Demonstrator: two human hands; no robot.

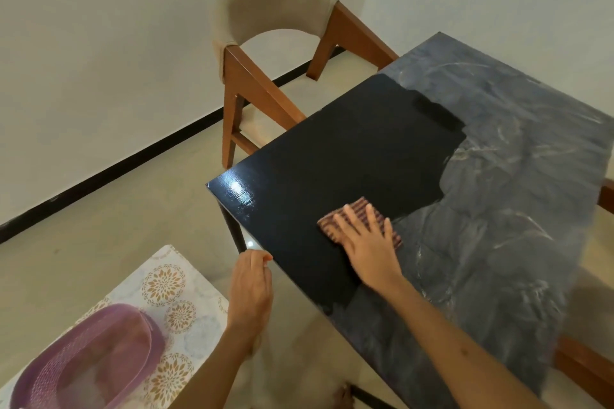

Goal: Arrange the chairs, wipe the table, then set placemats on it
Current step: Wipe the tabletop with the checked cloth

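Note:
A black glossy table (332, 149) fills the right of the head view; its left part is wiped dark and shiny, the rest is dusty grey with streaks. My right hand (368, 246) lies flat on a folded striped brown cloth (360, 212), pressing it on the table at the border between the wiped and dusty areas. My left hand (251, 289) hangs beside the table's near edge, fingers curled, holding nothing that I can see. A wooden chair (265, 53) with a beige padded back stands at the table's far left side.
A low surface with a floral-patterned cover (172, 282) sits at lower left and carries a purple woven basket (89, 355). Parts of other wooden chairs (584, 365) show along the table's right side. White walls with a black skirting line (109, 173) bound the tiled floor.

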